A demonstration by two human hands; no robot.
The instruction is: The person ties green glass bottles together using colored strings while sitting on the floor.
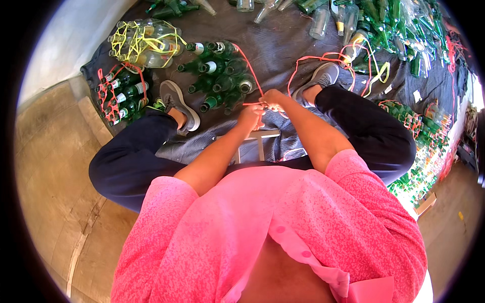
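Observation:
Between my shoes, a cluster of green glass bottles (223, 81) rests on the dark ground sheet, necks pointing mostly left. A red plastic strap (250, 66) comes round the cluster's far right side and runs down to my hands. Just right of the nearest bottles, my right hand (273, 99) has its fingers closed on the strap. My left hand (251, 116) is close below it, pinching the strap near the same spot; its fingertips are partly hidden. A loose length of strap (322, 57) loops away to the right, past my right shoe.
Yellow-strapped clear bottles (146, 43) and a red-strapped green bundle (123, 94) lie to the left. A large heap of loose bottles (398, 26) fills the back right. More strapped bundles (413, 121) lie beyond my right knee. A wooden frame (261, 134) is below my hands.

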